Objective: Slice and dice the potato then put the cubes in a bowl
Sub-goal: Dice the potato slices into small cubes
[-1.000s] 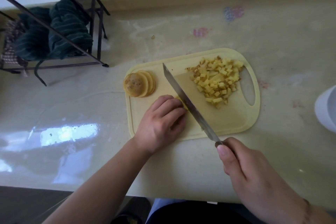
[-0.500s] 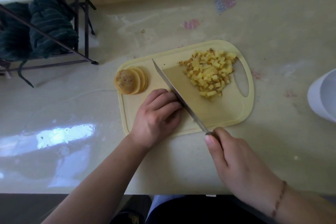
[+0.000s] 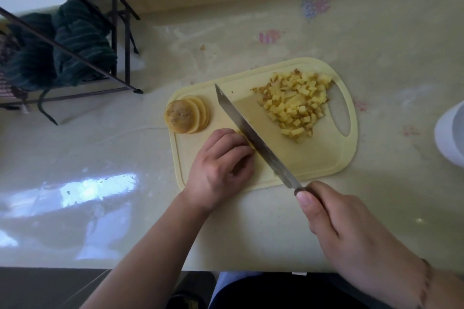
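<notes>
On the yellow cutting board [image 3: 313, 158], the left hand [image 3: 221, 168] curls its fingers over a potato piece [image 3: 247, 142] against the knife [image 3: 253, 135], whose handle the right hand [image 3: 351, 231] grips. Potato cubes [image 3: 295, 104] lie beyond the blade, potato slices [image 3: 187, 114] at the board's left end.

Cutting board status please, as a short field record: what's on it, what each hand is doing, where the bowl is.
board: yellow cutting board on the counter
cubes: pile of potato cubes at the board's handle end
slices: stack of potato slices at the far-left corner
left hand: left hand, fingers curled over a potato piece beside the blade
right hand: right hand grips the knife
bowl: white bowl at the right edge, no cubes visible in it
</notes>
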The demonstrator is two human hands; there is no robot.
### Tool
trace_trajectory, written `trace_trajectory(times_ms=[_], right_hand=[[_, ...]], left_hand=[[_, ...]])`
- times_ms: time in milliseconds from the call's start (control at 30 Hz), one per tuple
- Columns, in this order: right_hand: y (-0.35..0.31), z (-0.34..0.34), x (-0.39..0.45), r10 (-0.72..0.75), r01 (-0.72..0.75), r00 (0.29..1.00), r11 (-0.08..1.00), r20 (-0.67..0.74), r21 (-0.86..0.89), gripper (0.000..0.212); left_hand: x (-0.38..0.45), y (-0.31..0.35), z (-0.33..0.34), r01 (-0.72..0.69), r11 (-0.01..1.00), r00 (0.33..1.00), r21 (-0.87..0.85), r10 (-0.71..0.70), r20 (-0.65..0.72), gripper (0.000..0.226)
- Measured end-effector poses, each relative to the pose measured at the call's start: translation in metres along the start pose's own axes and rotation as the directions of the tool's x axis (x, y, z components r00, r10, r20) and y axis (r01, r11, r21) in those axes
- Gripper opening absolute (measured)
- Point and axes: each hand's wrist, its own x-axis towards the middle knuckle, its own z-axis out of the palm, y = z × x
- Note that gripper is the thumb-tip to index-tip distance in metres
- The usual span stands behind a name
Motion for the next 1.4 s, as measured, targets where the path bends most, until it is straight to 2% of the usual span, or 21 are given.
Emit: trace_trajectory(times_ms=[333,500,700,800,867,1000,1067,1400], right_hand=[[-0.001,0.005,-0.015,0.063,-0.061,0.997,0.997,0.051,-0.055,0.054],[0.000,0.017,0.003,0.028,-0.027,0.999,0.998,0.034,-0.048,0.043],[0.008,0.002,0.012,0.007,-0.008,1.000,0.999,-0.027,-0.043,0.039],[0.011,-0.003,0.011,0.016,-0.018,0.999,0.999,-0.044,-0.039,0.041],[0.012,-0.004,0.011,0.017,-0.019,0.999,0.998,-0.042,-0.057,0.042],[0.017,-0.015,0.014,0.055,-0.056,0.997,0.998,-0.052,-0.030,0.037],[0.019,-0.021,0.016,0.086,-0.085,0.994,0.996,-0.070,0.010,0.042],[0.008,-0.021,0.012,0.091,-0.090,0.995,0.996,-0.039,0.022,0.042]], left_hand=[[0.000,-0.001,-0.001,0.026,0.999,1.000,-0.039,-0.026,0.010,0.008],[0.002,-0.002,-0.001,0.030,0.998,1.000,-0.058,-0.030,0.005,0.008],[0.001,-0.003,-0.001,0.007,1.000,1.000,-0.023,-0.007,0.009,0.005],[-0.003,-0.004,-0.005,-0.019,0.998,1.000,0.063,0.018,0.018,0.005],[-0.005,-0.003,-0.008,0.017,0.990,1.000,0.139,-0.018,0.012,0.007],[-0.003,-0.002,-0.013,0.104,0.987,0.991,0.126,-0.113,0.069,0.019],[0.000,-0.001,-0.014,0.109,0.983,0.988,0.149,-0.123,0.089,0.022],[0.005,0.002,-0.004,0.110,0.979,0.994,0.169,-0.111,-0.004,0.019]])
